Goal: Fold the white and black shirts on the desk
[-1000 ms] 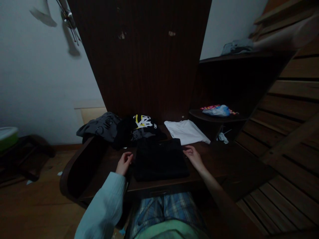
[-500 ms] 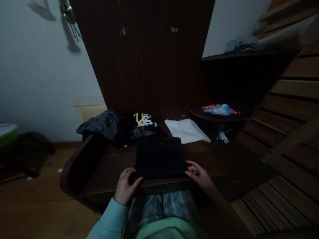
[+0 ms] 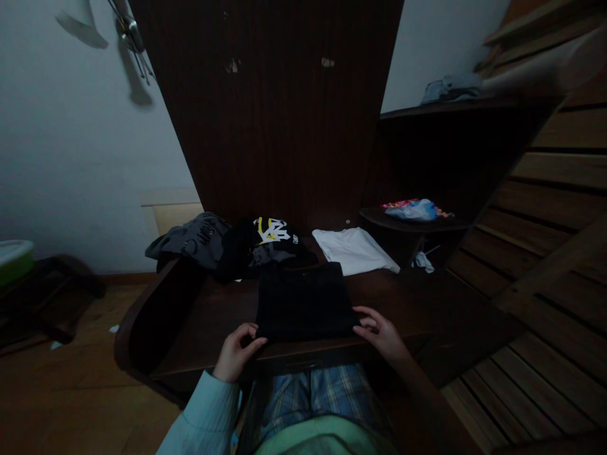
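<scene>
A folded black shirt (image 3: 303,303) lies flat in front of me on the dark wooden bench, its collar edge facing away. My left hand (image 3: 236,351) pinches its near left corner between thumb and fingers. At the near right corner, my right hand (image 3: 377,332) grips the cloth in the same way, fingers bent. Behind the shirt, to the left, is a heap of dark clothes (image 3: 202,240), one piece bearing a white and yellow print (image 3: 272,230). A folded white garment (image 3: 355,251) lies behind it on the right.
The bench (image 3: 208,328) has a curved raised left end (image 3: 128,328). A tall dark panel (image 3: 279,139) rises behind. On the right, a small shelf (image 3: 374,218) holds a plastic bag (image 3: 417,210), beside wooden slats (image 3: 545,253). A green and white tub (image 3: 16,259) stands far left.
My left hand has shifted slightly left and its thumb has come closer to the fingers at the shirt's corner. My right hand stays at the other corner. The view has moved slightly.
</scene>
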Available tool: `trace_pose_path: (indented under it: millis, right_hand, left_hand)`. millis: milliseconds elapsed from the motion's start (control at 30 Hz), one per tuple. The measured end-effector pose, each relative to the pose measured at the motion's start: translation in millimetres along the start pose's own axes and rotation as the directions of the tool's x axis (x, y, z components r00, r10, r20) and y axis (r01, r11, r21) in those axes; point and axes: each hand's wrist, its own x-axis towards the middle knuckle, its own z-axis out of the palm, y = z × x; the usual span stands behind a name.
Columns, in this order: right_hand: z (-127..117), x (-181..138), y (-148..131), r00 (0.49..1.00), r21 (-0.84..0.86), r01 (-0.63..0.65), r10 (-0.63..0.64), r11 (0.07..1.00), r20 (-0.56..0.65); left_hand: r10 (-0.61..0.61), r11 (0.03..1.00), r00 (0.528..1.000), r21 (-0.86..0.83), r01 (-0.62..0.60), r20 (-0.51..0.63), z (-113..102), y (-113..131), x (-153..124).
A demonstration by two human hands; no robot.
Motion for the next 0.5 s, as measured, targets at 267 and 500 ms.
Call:
trace_pose_path:
  millis: [267,500]
  right_hand:
    - [-0.1,-5.3,2.0,0.990,-0.047,0.080,-0.074,0.996,0.121]
    - [5.1,-5.4,-3.7,0.999,-0.041,-0.010,0.012,0.999,0.046]
  left_hand:
    - [-0.081,0.962,0.987,-0.249,0.114,0.138,1.1,-12.3,-0.8]
    - [-0.161,0.962,0.985,-0.211,0.172,0.068,4.5,-10.8,1.6]
